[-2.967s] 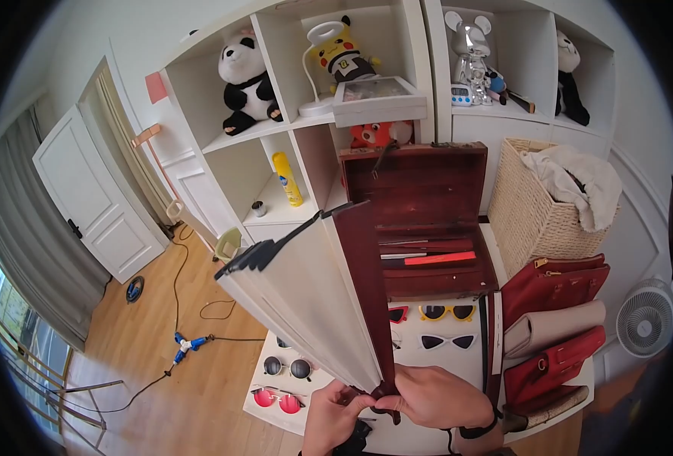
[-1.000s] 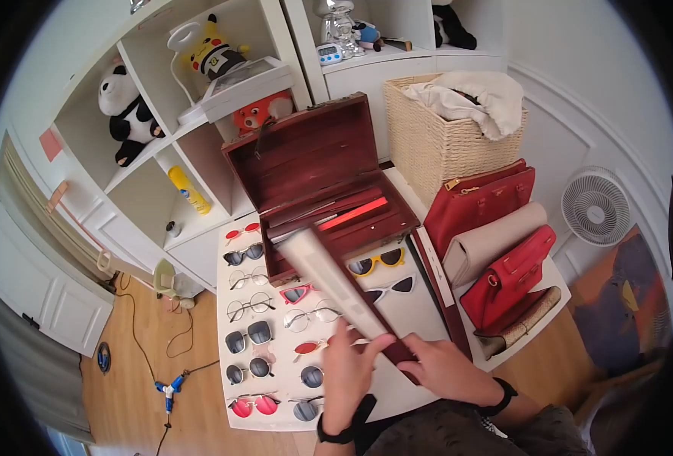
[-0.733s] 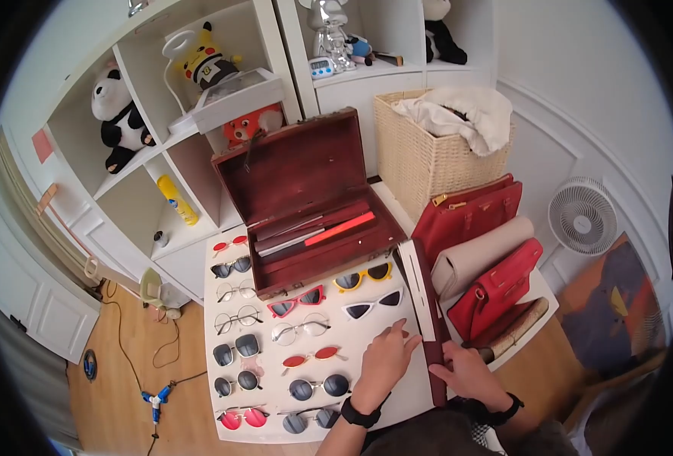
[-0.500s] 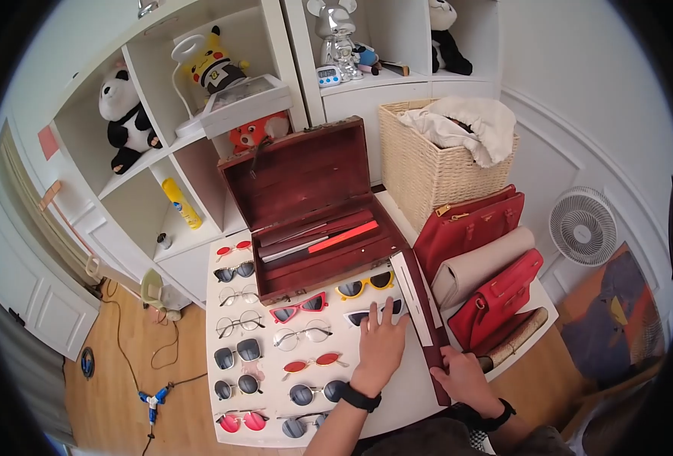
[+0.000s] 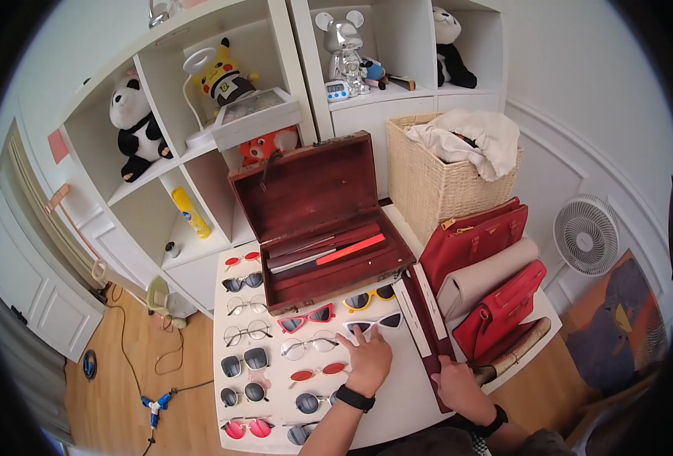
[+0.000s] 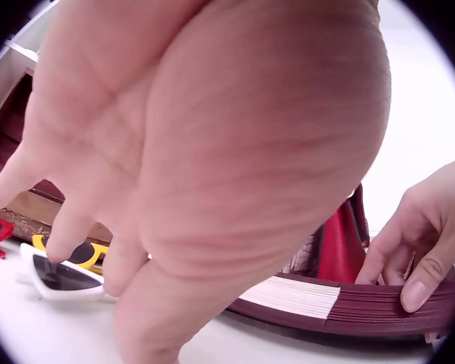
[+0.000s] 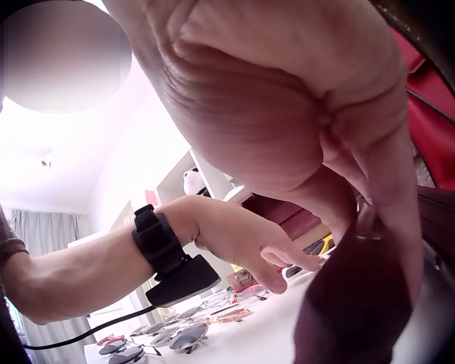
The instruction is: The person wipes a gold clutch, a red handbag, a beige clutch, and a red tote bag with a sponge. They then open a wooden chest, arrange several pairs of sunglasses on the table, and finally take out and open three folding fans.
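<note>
My left hand (image 5: 370,363), palm down with fingers spread, has its fingertips right at the white cat-eye sunglasses (image 5: 388,322) in the head view. In the left wrist view, the white sunglasses (image 6: 61,279) show just below those fingers. On the right, my right hand (image 5: 459,389) holds the near end of a folded folding fan (image 6: 288,296), its thumb against the maroon sticks. The fan (image 5: 413,325) lies lengthwise on the white table, white leaf edge showing, and a second similar dark red fan lies along its right side. In the right wrist view, the dark fan end (image 7: 356,303) is partly behind fingers.
Several pairs of glasses, including pink round ones (image 5: 247,429), lie in rows on the left. An open red wooden chest (image 5: 314,194) stands behind with folded fans inside. Red handbags (image 5: 503,308) and a wicker basket (image 5: 450,178) line the right side.
A white-leaved folding fan, spread out earlier, was folded and laid at the table's right. My left hand let go and moved left to the white sunglasses; the right hand stays on the fan.
</note>
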`<move>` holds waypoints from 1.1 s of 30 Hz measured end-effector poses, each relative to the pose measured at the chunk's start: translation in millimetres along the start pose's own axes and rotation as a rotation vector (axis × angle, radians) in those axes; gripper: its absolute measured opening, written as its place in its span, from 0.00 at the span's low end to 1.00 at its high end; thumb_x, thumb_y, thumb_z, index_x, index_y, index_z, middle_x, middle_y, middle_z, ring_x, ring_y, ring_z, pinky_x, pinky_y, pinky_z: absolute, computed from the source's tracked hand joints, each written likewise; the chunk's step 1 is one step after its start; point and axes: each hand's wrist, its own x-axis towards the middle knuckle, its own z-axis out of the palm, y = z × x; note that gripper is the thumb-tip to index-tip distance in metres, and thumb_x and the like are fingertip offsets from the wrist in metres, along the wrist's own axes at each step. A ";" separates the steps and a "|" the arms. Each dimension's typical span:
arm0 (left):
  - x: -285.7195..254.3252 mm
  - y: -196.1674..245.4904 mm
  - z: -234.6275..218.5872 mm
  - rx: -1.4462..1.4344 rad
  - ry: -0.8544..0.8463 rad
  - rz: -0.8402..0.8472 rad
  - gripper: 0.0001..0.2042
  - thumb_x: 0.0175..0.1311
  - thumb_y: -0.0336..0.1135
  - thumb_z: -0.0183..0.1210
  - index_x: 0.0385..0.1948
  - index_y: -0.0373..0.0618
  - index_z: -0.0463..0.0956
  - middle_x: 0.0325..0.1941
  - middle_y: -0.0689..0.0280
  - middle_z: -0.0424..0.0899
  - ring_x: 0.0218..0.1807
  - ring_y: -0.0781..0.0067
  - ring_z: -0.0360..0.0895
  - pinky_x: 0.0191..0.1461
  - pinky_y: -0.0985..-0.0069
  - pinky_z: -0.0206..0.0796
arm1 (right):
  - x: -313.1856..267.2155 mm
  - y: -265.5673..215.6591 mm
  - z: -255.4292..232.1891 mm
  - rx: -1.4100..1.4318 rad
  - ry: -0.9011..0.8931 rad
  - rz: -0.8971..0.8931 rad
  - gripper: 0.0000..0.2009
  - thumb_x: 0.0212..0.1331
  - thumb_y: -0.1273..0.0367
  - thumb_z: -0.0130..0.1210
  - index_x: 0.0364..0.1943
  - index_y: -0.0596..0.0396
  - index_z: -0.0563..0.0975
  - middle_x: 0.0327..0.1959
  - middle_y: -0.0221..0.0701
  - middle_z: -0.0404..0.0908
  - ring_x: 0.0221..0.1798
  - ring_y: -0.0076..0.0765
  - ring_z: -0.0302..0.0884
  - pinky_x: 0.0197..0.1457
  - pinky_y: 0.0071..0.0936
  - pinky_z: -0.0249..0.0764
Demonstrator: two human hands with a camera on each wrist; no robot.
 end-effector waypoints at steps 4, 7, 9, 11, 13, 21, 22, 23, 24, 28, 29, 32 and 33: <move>-1.5 -4.5 7.6 0.022 0.012 -0.024 0.20 0.66 0.32 0.47 0.59 0.36 0.73 0.73 0.56 0.65 0.71 0.32 0.61 0.61 0.16 0.40 | 3.3 0.8 4.7 -0.008 0.028 -0.002 0.12 0.55 0.76 0.57 0.40 0.70 0.70 0.27 0.55 0.80 0.34 0.65 0.80 0.40 0.52 0.77; -1.0 -4.4 9.1 -0.049 0.044 -0.016 0.20 0.67 0.33 0.47 0.59 0.38 0.73 0.73 0.54 0.66 0.71 0.32 0.61 0.62 0.17 0.41 | 5.8 0.8 2.4 -0.031 -0.031 -0.028 0.10 0.53 0.79 0.52 0.39 0.71 0.70 0.26 0.56 0.80 0.32 0.65 0.81 0.39 0.53 0.78; -1.3 -2.4 6.9 -0.082 0.068 0.007 0.21 0.67 0.33 0.48 0.61 0.39 0.71 0.71 0.53 0.68 0.69 0.33 0.64 0.63 0.20 0.43 | 7.9 -4.7 0.7 -0.097 -0.108 0.015 0.10 0.52 0.79 0.49 0.39 0.72 0.70 0.23 0.57 0.79 0.31 0.66 0.81 0.38 0.53 0.79; 0.5 1.9 5.0 -0.106 0.028 0.029 0.24 0.64 0.37 0.55 0.61 0.39 0.69 0.70 0.53 0.68 0.70 0.35 0.64 0.64 0.22 0.46 | 8.9 -6.0 2.7 -0.103 -0.097 0.022 0.10 0.52 0.79 0.49 0.38 0.72 0.70 0.22 0.58 0.79 0.30 0.66 0.81 0.38 0.53 0.79; -0.1 8.8 0.2 -0.129 -0.015 0.050 0.28 0.62 0.40 0.62 0.62 0.39 0.67 0.70 0.53 0.67 0.70 0.37 0.64 0.65 0.24 0.49 | 10.4 -6.9 4.8 -0.108 -0.088 0.030 0.10 0.52 0.78 0.49 0.38 0.72 0.70 0.21 0.58 0.79 0.30 0.67 0.81 0.38 0.54 0.79; -7.3 29.8 -6.0 -0.277 -0.167 0.187 0.26 0.62 0.42 0.60 0.60 0.42 0.70 0.58 0.55 0.77 0.62 0.35 0.72 0.63 0.19 0.43 | 11.4 -12.6 4.2 -0.111 -0.045 0.010 0.09 0.53 0.79 0.50 0.38 0.70 0.70 0.27 0.57 0.80 0.32 0.65 0.82 0.40 0.52 0.79; -7.9 33.2 -4.8 -0.271 -0.165 0.188 0.26 0.62 0.42 0.60 0.60 0.42 0.70 0.58 0.55 0.77 0.62 0.35 0.72 0.63 0.19 0.43 | 12.2 -11.6 7.1 -0.106 -0.040 0.009 0.09 0.53 0.79 0.50 0.38 0.70 0.70 0.27 0.57 0.80 0.32 0.65 0.82 0.40 0.52 0.79; -8.2 36.5 -4.9 -0.229 -0.155 0.180 0.25 0.62 0.43 0.60 0.59 0.43 0.70 0.58 0.55 0.77 0.61 0.35 0.72 0.62 0.19 0.43 | 15.2 -11.3 10.1 -0.110 0.035 -0.032 0.10 0.54 0.76 0.53 0.38 0.69 0.71 0.27 0.54 0.79 0.32 0.64 0.81 0.38 0.51 0.79; -8.0 37.5 -5.1 -0.189 -0.146 0.171 0.24 0.62 0.43 0.60 0.59 0.45 0.70 0.57 0.56 0.77 0.60 0.35 0.73 0.62 0.18 0.43 | 16.5 -11.9 11.3 -0.115 0.109 -0.072 0.11 0.55 0.74 0.57 0.38 0.67 0.71 0.27 0.51 0.79 0.32 0.64 0.80 0.36 0.50 0.78; -2.7 24.8 -20.4 -0.228 -0.227 0.194 0.26 0.64 0.45 0.60 0.61 0.44 0.66 0.55 0.55 0.76 0.58 0.48 0.75 0.63 0.21 0.48 | 28.9 -39.9 -17.9 -0.059 0.144 -0.176 0.08 0.54 0.77 0.53 0.36 0.70 0.71 0.32 0.56 0.78 0.34 0.62 0.81 0.39 0.47 0.79; -1.3 20.0 -22.6 -0.290 -0.287 0.177 0.24 0.64 0.45 0.59 0.60 0.45 0.68 0.56 0.56 0.77 0.58 0.47 0.75 0.63 0.20 0.45 | 35.3 -42.5 -18.6 -0.066 0.128 -0.217 0.09 0.55 0.76 0.55 0.37 0.69 0.71 0.31 0.53 0.78 0.34 0.61 0.81 0.38 0.47 0.78; 10.4 13.9 -11.2 -0.273 -0.423 0.164 0.25 0.64 0.45 0.59 0.62 0.48 0.69 0.58 0.58 0.79 0.58 0.50 0.76 0.62 0.18 0.43 | 51.5 -70.4 -35.7 -0.074 0.120 -0.348 0.10 0.55 0.75 0.56 0.37 0.69 0.71 0.29 0.51 0.78 0.34 0.58 0.81 0.37 0.46 0.78; 10.7 8.9 16.5 -0.364 -0.237 0.230 0.26 0.63 0.45 0.59 0.63 0.48 0.69 0.58 0.58 0.79 0.59 0.49 0.76 0.62 0.18 0.42 | 57.2 -84.3 -41.8 -0.074 0.113 -0.446 0.10 0.54 0.76 0.56 0.37 0.70 0.71 0.29 0.51 0.78 0.34 0.58 0.81 0.37 0.45 0.78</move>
